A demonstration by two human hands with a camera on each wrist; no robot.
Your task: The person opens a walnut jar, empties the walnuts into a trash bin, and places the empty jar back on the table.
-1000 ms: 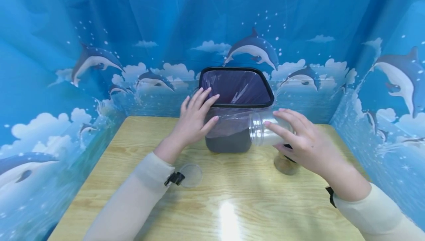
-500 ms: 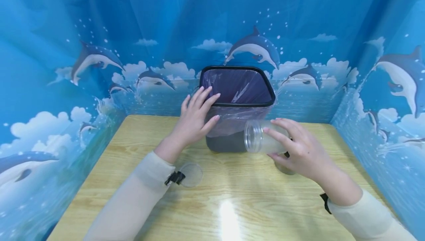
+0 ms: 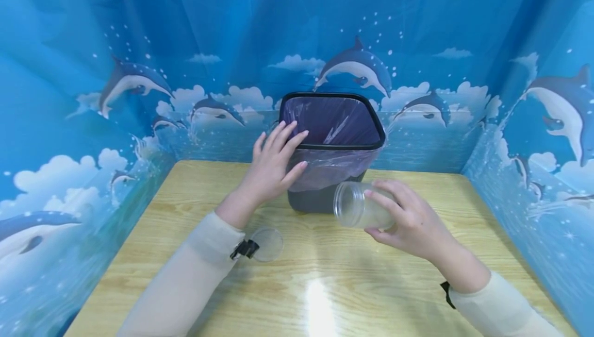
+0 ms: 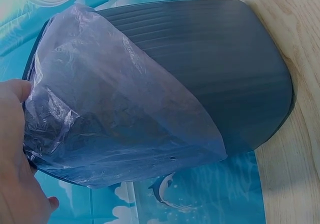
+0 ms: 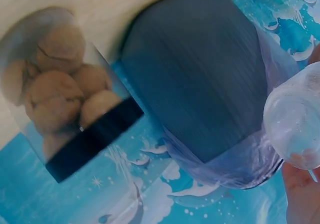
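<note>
My right hand [image 3: 408, 218] holds a clear plastic jar [image 3: 359, 205] tilted on its side, its open mouth facing left, in front of the bin's lower right. No contents show in the jar in the head view. My left hand [image 3: 274, 167] rests at the left rim of a dark waste bin [image 3: 311, 200], its fingers stretched over the edge. A thin purple bin liner [image 4: 115, 94] lines the bin and folds down outside its rim. In the right wrist view the jar's round base shows at the right, fingers beneath it.
A clear round lid [image 3: 269, 244] lies on the wooden table [image 3: 260, 296] beside my left wrist. A black-lidded jar of walnuts [image 5: 62, 89] shows in the right wrist view, hidden behind my right hand in the head view. Blue dolphin curtains [image 3: 232, 43] enclose the table.
My right hand has brought the clear jar down, slightly left and nearer, away from the bin's front right side. My left hand and the bin have stayed put.
</note>
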